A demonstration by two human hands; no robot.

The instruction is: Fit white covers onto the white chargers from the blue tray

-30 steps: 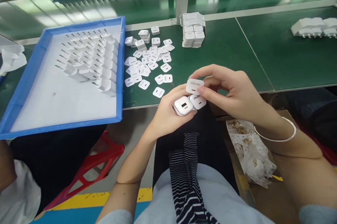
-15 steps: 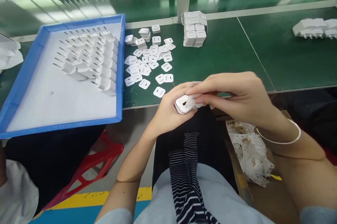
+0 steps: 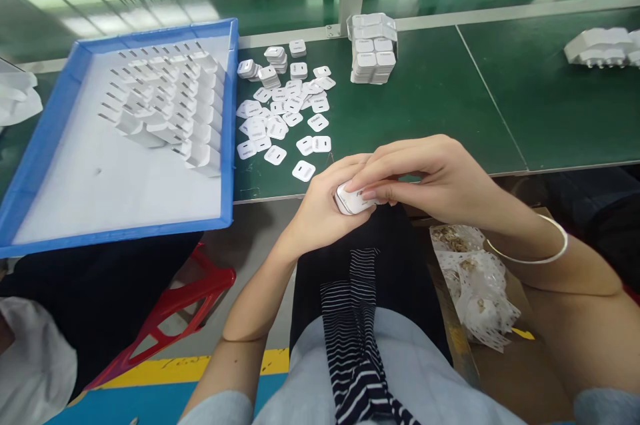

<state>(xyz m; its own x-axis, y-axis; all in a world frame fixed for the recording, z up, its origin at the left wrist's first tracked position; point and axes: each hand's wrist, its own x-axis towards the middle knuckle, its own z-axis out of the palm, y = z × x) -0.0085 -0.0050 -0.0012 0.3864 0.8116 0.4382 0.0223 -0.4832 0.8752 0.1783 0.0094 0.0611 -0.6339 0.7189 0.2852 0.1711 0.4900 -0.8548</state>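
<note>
My left hand (image 3: pixel 320 212) grips a small white charger body (image 3: pixel 353 200) just off the front edge of the green bench (image 3: pixel 430 105). My right hand (image 3: pixel 430 175) lies over it from the right, fingertips pressed on the charger's top face, where a white label sticker sits. Most of the charger is hidden by both hands. Loose white label stickers (image 3: pixel 285 118) lie scattered on the bench beyond my hands.
A blue tray (image 3: pixel 55 138) with rows of white chargers (image 3: pixel 170 112) sits at the left. A stack of white parts (image 3: pixel 373 48) stands at the back, more white chargers (image 3: pixel 600 45) far right. A red stool (image 3: pixel 170 318) and a bag of scraps (image 3: pixel 480 285) are below.
My right hand brought a white sticker down from above the charger onto its face and now presses it there. Both hands shifted slightly toward me.
</note>
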